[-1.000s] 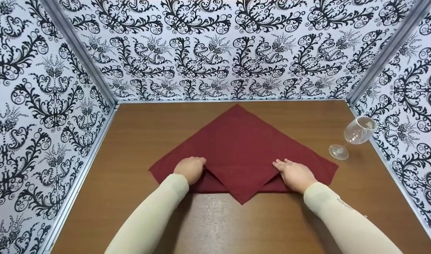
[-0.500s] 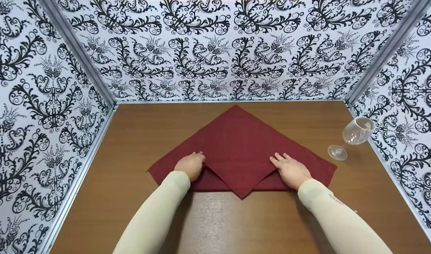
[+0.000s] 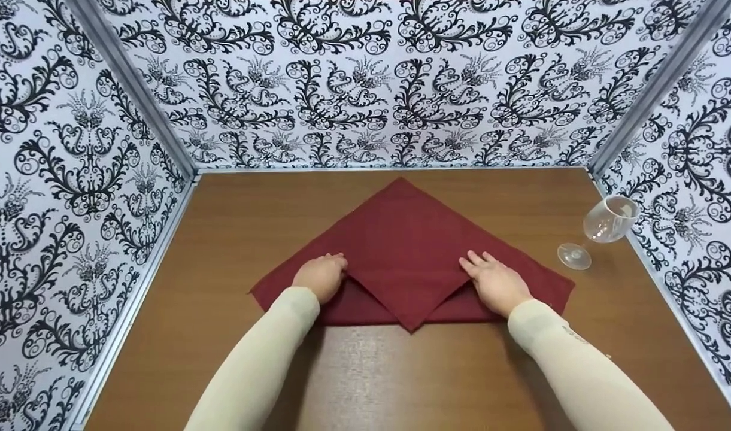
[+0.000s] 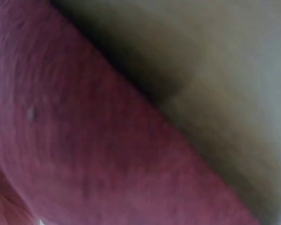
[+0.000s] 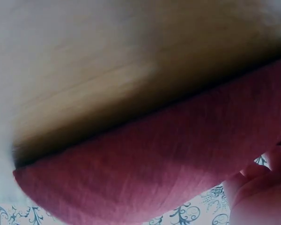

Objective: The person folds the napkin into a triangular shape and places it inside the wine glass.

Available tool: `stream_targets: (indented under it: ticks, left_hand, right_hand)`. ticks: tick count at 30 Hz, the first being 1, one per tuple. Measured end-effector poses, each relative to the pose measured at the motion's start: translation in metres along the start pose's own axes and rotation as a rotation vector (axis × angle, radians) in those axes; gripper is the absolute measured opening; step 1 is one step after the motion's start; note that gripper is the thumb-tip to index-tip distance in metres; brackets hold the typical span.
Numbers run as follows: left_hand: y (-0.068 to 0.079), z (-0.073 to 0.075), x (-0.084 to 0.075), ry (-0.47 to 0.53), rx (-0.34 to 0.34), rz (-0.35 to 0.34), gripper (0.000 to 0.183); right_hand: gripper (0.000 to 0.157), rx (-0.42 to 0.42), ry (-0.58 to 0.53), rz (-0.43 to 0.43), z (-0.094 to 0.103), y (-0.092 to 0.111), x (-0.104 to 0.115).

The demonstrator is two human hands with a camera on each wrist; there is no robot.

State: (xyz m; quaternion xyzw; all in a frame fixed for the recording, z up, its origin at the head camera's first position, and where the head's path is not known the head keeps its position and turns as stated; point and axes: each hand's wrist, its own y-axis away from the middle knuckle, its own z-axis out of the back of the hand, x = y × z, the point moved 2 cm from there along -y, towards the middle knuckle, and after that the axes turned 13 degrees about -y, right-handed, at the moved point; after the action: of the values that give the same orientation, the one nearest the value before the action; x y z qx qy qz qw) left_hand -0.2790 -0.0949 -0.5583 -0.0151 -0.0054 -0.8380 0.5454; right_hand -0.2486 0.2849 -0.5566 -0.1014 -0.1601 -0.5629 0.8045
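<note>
The sleeves (image 3: 254, 359) slant in from the near side over the table (image 3: 365, 383). Were a cuff to drag on the near layers, it could pull the fold beneath them askew.

Just in front of the hands and between them hangs the point of the flap (image 3: 408, 299), its tip a little past the straight folded edge (image 3: 365, 324) on the near side. If one hand drew harder than the other, the tip would swing off the middle.

The left hand (image 3: 321, 276) lies at the flap's left side, fingers bent down onto the dark red cloth (image 3: 410, 233). The right hand (image 3: 496, 281) lies at the opposite side, fingers spread and nearly straight. Both thumbs are hidden, so I cannot tell whether either pinches the flap or merely presses. Too much pressure might drag the lower layer along; too little could let the edge slip and wrinkle.

The cloth spreads under both hands, its side corners outside them, its peak beyond. Past the right hand, farther right, stands the glass (image 3: 604, 221), near one corner yet apart from it; a wide rightward sweep could topple it against the patterned wall (image 3: 694, 179).
</note>
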Motion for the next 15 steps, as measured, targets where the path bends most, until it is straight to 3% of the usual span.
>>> stream_targets:
  ticks: [11,15]
  left_hand:
    - [-0.0073,-0.0021,0.0008,-0.038,0.024,-0.02,0.025]
    - [-0.0055,-0.0019,0.0036,-0.017,0.039,0.005,0.027]
  right_hand:
    - [0.046,-0.01,-0.086,0.012,0.0021,-0.0097,-0.0039]
    - [0.044,0.006,-0.121,-0.029,0.0044,-0.0098,-0.007]
